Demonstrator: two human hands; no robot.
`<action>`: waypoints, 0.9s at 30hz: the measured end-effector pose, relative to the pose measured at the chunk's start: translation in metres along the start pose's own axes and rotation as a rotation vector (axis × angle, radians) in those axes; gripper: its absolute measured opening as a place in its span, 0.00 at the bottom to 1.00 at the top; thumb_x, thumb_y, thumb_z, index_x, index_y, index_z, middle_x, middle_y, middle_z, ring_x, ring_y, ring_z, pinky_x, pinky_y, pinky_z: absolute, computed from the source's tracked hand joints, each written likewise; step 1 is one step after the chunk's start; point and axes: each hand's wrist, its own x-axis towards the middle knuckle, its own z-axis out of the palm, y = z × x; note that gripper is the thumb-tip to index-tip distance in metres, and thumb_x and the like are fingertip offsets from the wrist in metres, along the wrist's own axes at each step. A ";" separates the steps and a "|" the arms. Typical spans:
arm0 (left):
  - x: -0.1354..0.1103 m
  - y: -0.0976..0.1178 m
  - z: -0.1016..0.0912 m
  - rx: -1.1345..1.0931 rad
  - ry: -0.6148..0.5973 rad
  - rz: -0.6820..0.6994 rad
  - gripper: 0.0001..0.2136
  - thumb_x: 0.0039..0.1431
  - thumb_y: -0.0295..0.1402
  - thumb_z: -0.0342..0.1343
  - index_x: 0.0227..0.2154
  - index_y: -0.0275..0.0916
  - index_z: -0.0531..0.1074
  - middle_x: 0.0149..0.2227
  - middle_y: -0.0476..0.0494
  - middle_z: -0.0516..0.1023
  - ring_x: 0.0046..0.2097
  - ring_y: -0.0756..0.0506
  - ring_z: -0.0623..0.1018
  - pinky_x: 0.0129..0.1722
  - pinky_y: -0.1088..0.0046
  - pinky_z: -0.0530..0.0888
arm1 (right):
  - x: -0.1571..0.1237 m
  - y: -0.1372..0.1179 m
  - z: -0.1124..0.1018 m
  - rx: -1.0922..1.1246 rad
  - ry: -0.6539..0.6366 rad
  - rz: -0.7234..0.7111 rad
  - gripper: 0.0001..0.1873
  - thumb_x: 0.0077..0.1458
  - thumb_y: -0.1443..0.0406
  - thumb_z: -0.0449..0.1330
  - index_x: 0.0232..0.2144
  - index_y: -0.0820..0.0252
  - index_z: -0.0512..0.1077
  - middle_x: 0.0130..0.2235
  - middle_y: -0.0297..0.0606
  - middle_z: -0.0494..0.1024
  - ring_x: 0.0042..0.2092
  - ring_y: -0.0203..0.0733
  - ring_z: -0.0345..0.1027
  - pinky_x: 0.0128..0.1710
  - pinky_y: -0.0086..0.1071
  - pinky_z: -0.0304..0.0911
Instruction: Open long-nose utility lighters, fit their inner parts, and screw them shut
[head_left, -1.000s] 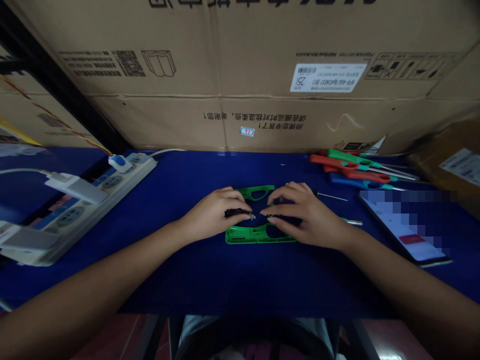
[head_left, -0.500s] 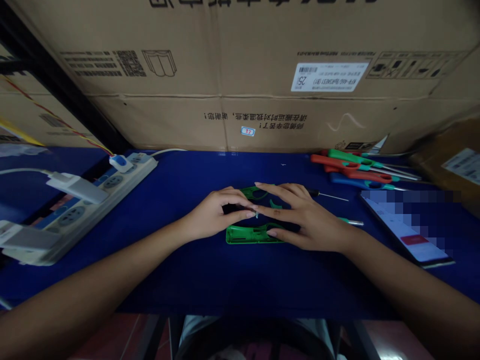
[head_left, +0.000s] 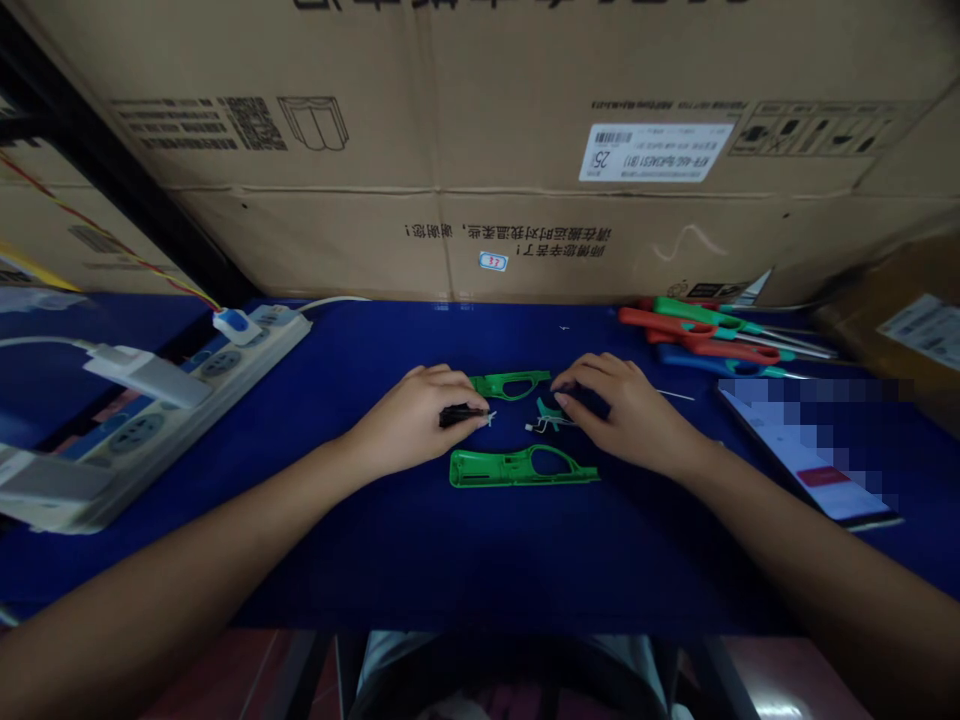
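Observation:
My left hand (head_left: 409, 420) rests on the blue table and pinches a small black part (head_left: 459, 415) with a pale tip. My right hand (head_left: 626, 415) lies a little to the right, fingers curled, its fingertips touching a small teal trigger piece (head_left: 547, 416) with a bit of wire. One green shell half (head_left: 521, 466) lies flat just in front of both hands. The other green shell half (head_left: 510, 384) lies behind them, between the two hands.
Several red, green and blue stick lighters (head_left: 712, 335) lie at the back right. A phone (head_left: 806, 445) sits right of my right hand. A white power strip (head_left: 150, 410) with plugs runs along the left. A large cardboard box (head_left: 480, 150) walls off the back.
My right hand drew back to the right, off the near green shell, and curled onto the teal trigger piece. The left hand barely moved, still pinching the black part.

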 end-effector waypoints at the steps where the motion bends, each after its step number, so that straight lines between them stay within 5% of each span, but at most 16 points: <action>1: 0.000 0.000 -0.001 0.023 0.001 -0.010 0.06 0.65 0.36 0.61 0.42 0.43 0.80 0.41 0.48 0.82 0.45 0.44 0.79 0.49 0.63 0.67 | 0.000 0.001 0.001 0.011 -0.016 0.023 0.05 0.65 0.63 0.58 0.38 0.57 0.73 0.42 0.40 0.78 0.45 0.47 0.71 0.46 0.43 0.62; 8: -0.004 0.014 -0.005 0.111 0.026 0.052 0.10 0.68 0.38 0.57 0.47 0.44 0.78 0.46 0.46 0.80 0.48 0.44 0.77 0.49 0.64 0.66 | -0.002 -0.002 -0.001 0.028 -0.129 0.015 0.07 0.62 0.60 0.62 0.40 0.55 0.74 0.43 0.38 0.78 0.47 0.47 0.72 0.48 0.43 0.58; 13: -0.006 0.025 -0.002 0.038 -0.130 0.211 0.17 0.62 0.48 0.61 0.48 0.43 0.77 0.46 0.45 0.79 0.47 0.43 0.78 0.50 0.64 0.68 | -0.002 -0.002 -0.003 0.006 -0.148 -0.049 0.07 0.61 0.61 0.64 0.42 0.55 0.74 0.45 0.38 0.77 0.48 0.47 0.72 0.46 0.42 0.58; 21: -0.008 0.018 0.003 0.069 -0.140 0.223 0.16 0.63 0.46 0.61 0.48 0.43 0.78 0.42 0.47 0.80 0.47 0.43 0.80 0.50 0.64 0.72 | 0.001 0.008 -0.008 0.098 -0.043 0.052 0.02 0.62 0.66 0.61 0.38 0.58 0.73 0.36 0.38 0.78 0.35 0.42 0.73 0.38 0.36 0.65; 27: -0.009 0.019 -0.001 0.088 -0.139 0.231 0.17 0.62 0.47 0.61 0.47 0.43 0.78 0.41 0.47 0.81 0.45 0.43 0.79 0.48 0.65 0.71 | 0.001 0.012 -0.016 0.053 0.093 0.028 0.09 0.61 0.65 0.61 0.44 0.60 0.74 0.42 0.43 0.76 0.41 0.46 0.73 0.43 0.40 0.69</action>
